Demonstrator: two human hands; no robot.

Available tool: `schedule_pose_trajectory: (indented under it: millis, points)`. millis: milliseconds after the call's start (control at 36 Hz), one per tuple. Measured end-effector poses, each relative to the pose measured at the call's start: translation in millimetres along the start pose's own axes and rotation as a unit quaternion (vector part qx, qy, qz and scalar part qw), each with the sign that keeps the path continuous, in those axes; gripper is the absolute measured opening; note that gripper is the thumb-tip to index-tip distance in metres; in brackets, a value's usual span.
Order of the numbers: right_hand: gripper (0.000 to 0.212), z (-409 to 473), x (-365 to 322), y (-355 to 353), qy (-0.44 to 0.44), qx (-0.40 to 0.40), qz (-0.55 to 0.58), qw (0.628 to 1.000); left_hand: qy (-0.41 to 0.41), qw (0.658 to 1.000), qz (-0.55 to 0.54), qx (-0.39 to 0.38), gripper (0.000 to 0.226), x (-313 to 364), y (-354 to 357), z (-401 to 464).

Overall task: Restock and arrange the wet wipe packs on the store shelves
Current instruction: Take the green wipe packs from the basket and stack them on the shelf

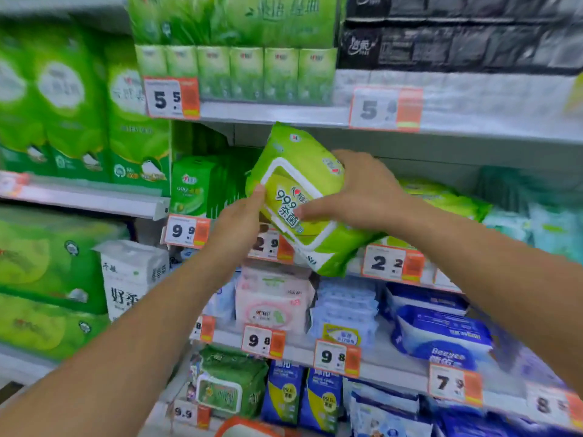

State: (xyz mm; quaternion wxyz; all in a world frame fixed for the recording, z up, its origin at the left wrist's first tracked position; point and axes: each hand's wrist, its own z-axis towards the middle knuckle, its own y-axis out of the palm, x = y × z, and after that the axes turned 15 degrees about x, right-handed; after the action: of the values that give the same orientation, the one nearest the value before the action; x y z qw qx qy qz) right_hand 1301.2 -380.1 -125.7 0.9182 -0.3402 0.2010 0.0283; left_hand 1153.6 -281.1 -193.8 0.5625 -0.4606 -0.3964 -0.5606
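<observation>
A lime-green wet wipe pack with a white flip lid is tilted in front of the middle shelf. My left hand grips its lower left edge, thumb against the lid. My right hand holds the right side, thumb stretched across the front label and fingers curled over the top. More lime-green packs lie on the same shelf behind my right hand. Upright green wipe packs stand on that shelf to the left.
Green tissue bundles fill the left bay and the shelf above. Black packs sit at the upper right. Lower shelves hold pink packs, blue packs and a dark green lidded pack. Price tags line the shelf edges.
</observation>
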Motion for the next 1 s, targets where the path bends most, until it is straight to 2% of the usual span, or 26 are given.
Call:
schedule_pose_trajectory:
  millis: [83, 139, 167, 278, 306, 389, 444, 556, 694, 750, 778, 833, 861, 889, 944, 1000]
  points:
    - [0.096, 54.2, 3.1, 27.5, -0.105, -0.022, -0.136, 0.985, 0.142, 0.969, 0.199, -0.032, 0.041, -19.2, -6.4, 39.2]
    - [0.109, 80.1, 11.2, 49.6, -0.152, -0.060, -0.226, 0.960, 0.205, 0.937, 0.281, -0.027, 0.053, -38.7, -8.7, 50.5]
    - [0.108, 89.4, 17.5, 62.0, -0.164, -0.083, -0.260, 0.948, 0.234, 0.922, 0.308, -0.022, 0.059, -48.6, -7.9, 54.6]
    - [0.090, 116.4, 45.1, 109.8, -0.117, -0.214, -0.313, 0.918, 0.320, 0.848, 0.419, -0.053, 0.083, -79.2, 6.2, 74.6]
    - [0.086, 124.1, 49.8, 116.4, -0.099, -0.238, -0.325, 0.910, 0.343, 0.827, 0.441, -0.063, 0.081, -82.8, 10.5, 79.1]
    - [0.086, 147.2, 55.8, 126.5, -0.076, -0.273, -0.412, 0.866, 0.391, 0.778, 0.485, -0.078, 0.055, -81.8, 15.7, 90.8]
    - [0.090, 157.6, 57.7, 130.1, -0.077, -0.276, -0.446, 0.848, 0.388, 0.781, 0.478, -0.108, 0.050, -77.3, 11.8, 100.6]
    - [0.091, 163.9, 59.4, 132.2, -0.064, -0.282, -0.451, 0.844, 0.373, 0.786, 0.467, -0.156, 0.048, -75.5, 5.7, 111.3]
    - [0.093, 157.3, 61.3, 128.4, -0.039, -0.274, -0.422, 0.863, 0.381, 0.779, 0.473, -0.157, 0.044, -75.0, 8.7, 107.6]
    - [0.085, 145.3, 60.8, 127.3, -0.038, -0.242, -0.415, 0.876, 0.390, 0.773, 0.482, -0.137, 0.044, -78.9, 12.0, 103.2]
    - [0.072, 135.2, 59.5, 127.4, -0.042, -0.198, -0.406, 0.891, 0.389, 0.774, 0.485, -0.123, 0.047, -81.9, 13.8, 100.3]
    - [0.046, 103.3, 53.8, 125.8, -0.064, -0.063, -0.381, 0.920, 0.381, 0.786, 0.478, -0.094, 0.060, -90.7, 17.0, 88.7]
    - [0.044, 80.8, 48.6, 124.0, -0.084, 0.008, -0.358, 0.930, 0.386, 0.795, 0.461, -0.078, 0.068, -95.2, 17.9, 79.6]
    - [0.048, 53.1, 43.8, 122.0, -0.112, 0.073, -0.311, 0.941, 0.400, 0.806, 0.432, -0.061, 0.072, -100.5, 17.8, 67.7]
    - [0.048, -12.7, 39.5, 118.6, -0.158, 0.194, -0.142, 0.958, 0.441, 0.822, 0.360, -0.026, 0.068, -114.9, 16.7, 35.7]
    - [0.033, -89.9, 43.4, 118.7, -0.129, 0.262, 0.017, 0.956, 0.435, 0.844, 0.311, -0.028, 0.055, -139.6, 15.0, -8.1]
